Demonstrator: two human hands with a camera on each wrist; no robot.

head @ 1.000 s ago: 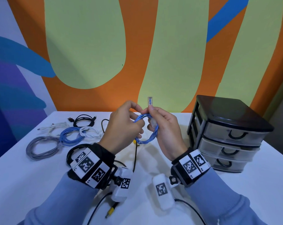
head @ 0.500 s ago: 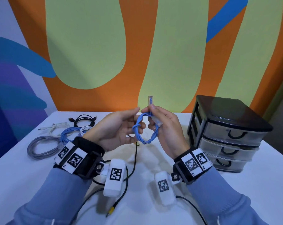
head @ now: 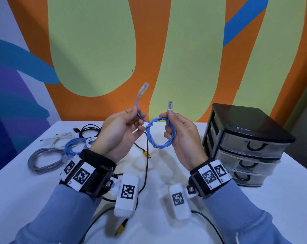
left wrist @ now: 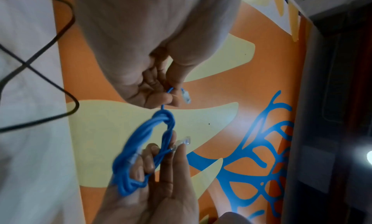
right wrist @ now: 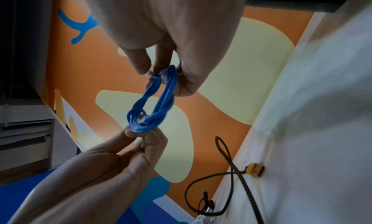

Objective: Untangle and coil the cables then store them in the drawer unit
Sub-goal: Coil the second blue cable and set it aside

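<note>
A small coil of blue network cable (head: 159, 136) hangs in the air between both hands above the white table (head: 22, 191). My right hand (head: 173, 127) grips the coil's right side, and one clear plug (head: 170, 105) stands up above its fingers. My left hand (head: 131, 120) pinches the free tail, which rises to the other clear plug (head: 144, 88). The tail is drawn out from a wrap at the coil's left side (left wrist: 164, 116). The right wrist view shows the coil (right wrist: 155, 100) stretched between the two hands. The black drawer unit (head: 244, 143) stands at the right with all drawers closed.
Coiled cables lie at the left: grey (head: 43, 160), blue (head: 73, 148), white (head: 59, 138) and black (head: 87, 129). A loose dark braided cable with a yellow plug (head: 146, 154) runs across the table under my hands.
My left hand has pulled the free end out to the upper left, so a length of tail and its plug now stick up. The right hand keeps its grip.
</note>
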